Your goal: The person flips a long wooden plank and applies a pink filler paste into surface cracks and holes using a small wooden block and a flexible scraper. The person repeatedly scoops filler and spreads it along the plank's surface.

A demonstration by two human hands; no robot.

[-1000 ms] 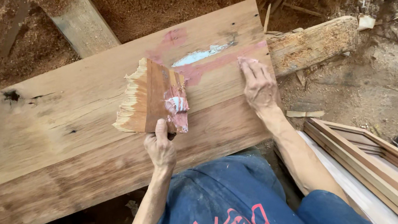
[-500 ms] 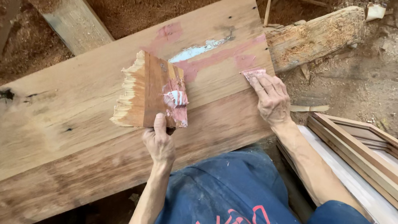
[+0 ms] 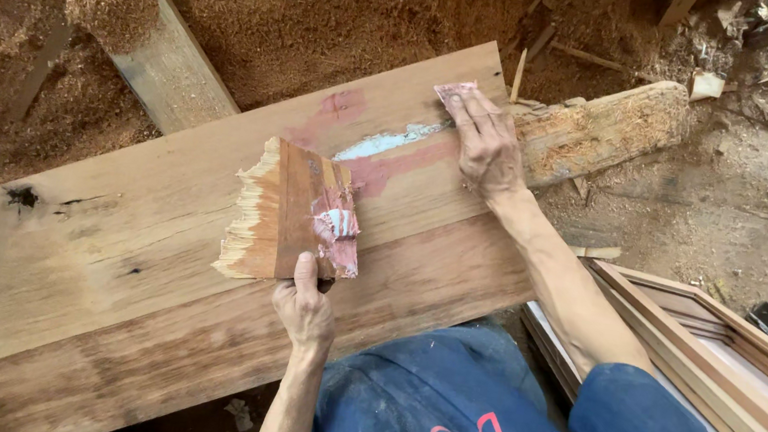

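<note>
Your right hand (image 3: 483, 142) has slid up toward the plank's (image 3: 100, 298) far edge, fingers flat and pressing a small pink scraper (image 3: 454, 91) at the upper end of the pink filler streak (image 3: 392, 153). Your left hand (image 3: 305, 306) pinches the splintered wood block (image 3: 282, 208) near the plank's near edge; the streak runs diagonally between both hands.

The long plank (image 3: 99, 308) runs off the frame at 9 o'clock. The small scraper (image 3: 453, 91) lies mostly hidden under the right hand's fingers (image 3: 474, 120) (only a pink corner shows). The stacked wooden frames (image 3: 726, 375) are cut off at 4 o'clock.
</note>
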